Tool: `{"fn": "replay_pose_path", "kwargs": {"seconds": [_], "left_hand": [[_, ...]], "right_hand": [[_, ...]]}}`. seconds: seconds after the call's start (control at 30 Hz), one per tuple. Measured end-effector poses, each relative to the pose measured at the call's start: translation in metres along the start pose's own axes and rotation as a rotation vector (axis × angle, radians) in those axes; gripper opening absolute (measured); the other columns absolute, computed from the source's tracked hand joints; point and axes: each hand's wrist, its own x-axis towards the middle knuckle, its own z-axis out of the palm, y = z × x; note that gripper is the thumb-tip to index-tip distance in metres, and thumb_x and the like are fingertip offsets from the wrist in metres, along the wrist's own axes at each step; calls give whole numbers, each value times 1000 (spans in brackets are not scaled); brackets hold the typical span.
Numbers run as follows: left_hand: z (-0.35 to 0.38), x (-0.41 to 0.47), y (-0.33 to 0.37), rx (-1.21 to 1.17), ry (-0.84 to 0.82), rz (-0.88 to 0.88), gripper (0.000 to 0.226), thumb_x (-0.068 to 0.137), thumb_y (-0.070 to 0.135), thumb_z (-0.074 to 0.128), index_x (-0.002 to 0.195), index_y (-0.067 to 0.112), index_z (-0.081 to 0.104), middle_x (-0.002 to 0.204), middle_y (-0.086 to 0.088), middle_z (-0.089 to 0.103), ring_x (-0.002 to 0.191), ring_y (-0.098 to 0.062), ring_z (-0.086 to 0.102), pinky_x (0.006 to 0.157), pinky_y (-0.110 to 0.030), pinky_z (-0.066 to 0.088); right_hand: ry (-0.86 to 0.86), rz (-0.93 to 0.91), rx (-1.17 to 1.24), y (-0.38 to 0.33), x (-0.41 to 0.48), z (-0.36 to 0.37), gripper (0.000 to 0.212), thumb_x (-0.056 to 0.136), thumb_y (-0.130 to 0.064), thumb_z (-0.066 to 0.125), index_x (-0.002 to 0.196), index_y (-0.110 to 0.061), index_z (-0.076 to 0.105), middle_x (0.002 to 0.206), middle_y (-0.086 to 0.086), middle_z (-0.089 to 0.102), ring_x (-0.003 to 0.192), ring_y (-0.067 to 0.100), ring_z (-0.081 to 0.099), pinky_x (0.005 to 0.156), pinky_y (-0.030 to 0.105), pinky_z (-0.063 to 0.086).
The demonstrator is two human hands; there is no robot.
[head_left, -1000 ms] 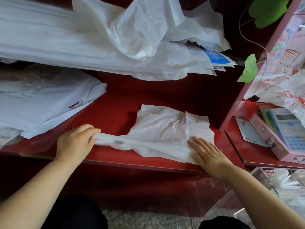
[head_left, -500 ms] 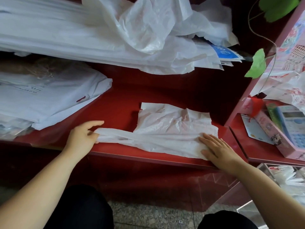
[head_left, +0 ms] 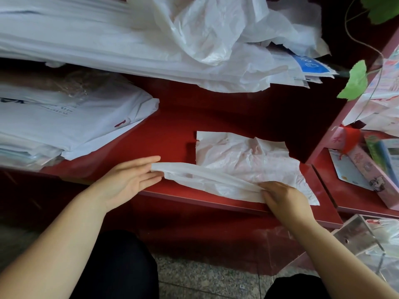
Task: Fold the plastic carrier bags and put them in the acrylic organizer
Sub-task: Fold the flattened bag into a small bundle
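Carrier bag [head_left: 248, 160] is laid on red shelf [head_left: 172, 117], near fold pinched by right hand [head_left: 282, 197], handle tip only touched by flat, straight-fingered left hand [head_left: 129, 180]. The slick film could be let slip there, so the fold may spring open. White bags [head_left: 386, 231] are partly seen inside acrylic organizer [head_left: 354, 234], lower right.

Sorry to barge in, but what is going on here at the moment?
A person is folding a white bag on the red shelf. The right hand pinches its near fold, while the left hand touches the handle end with straight fingers. The bag is not yet in the organizer at lower right.
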Motion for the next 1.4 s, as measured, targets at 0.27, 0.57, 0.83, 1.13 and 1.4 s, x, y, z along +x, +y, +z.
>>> {"fn": "replay_pose_path", "kwargs": {"seconds": [0.27, 0.57, 0.83, 1.13, 1.4], "left_hand": [[-7, 2, 2, 28, -82, -1, 64, 26, 37, 94, 84, 17, 77, 93, -5, 72, 84, -14, 69, 67, -20, 54], [5, 11, 0, -69, -66, 30, 69, 24, 49, 91, 84, 19, 76, 95, 0, 72, 89, -12, 67, 72, -22, 55], [20, 16, 4, 228, 115, 39, 32, 69, -5, 71, 87, 21, 69, 72, -1, 60, 61, -6, 59, 54, -15, 50], [20, 22, -10, 1284, 638, 308, 34, 85, 4, 50, 118, 11, 55, 89, -9, 61, 86, -32, 57, 70, -34, 38], [-10, 22, -9, 1335, 325, 52, 59, 83, 22, 65, 137, 26, 40, 139, 0, 45, 129, -23, 38, 107, -38, 29]], "right_hand": [[-49, 110, -5, -1, 2, -2, 26, 91, -13, 52, 112, -14, 67, 110, 3, 67, 100, 25, 60, 73, 27, 40], [-67, 112, -17, -2, 0, -4, 26, 91, -16, 54, 115, -17, 65, 116, -3, 65, 108, 19, 59, 73, 22, 37], [-2, 128, 30, 1, -1, -1, 23, 91, -14, 54, 110, -13, 68, 109, 4, 68, 99, 27, 61, 67, 22, 34], [93, 1, 24, 18, -4, 10, 20, 78, 3, 67, 93, -9, 73, 94, 6, 72, 82, 27, 69, 64, 25, 44], [-82, -150, 47, 43, -16, -3, 40, 83, -38, 51, 107, -12, 69, 119, -2, 60, 117, 20, 53, 96, 30, 39]]}}
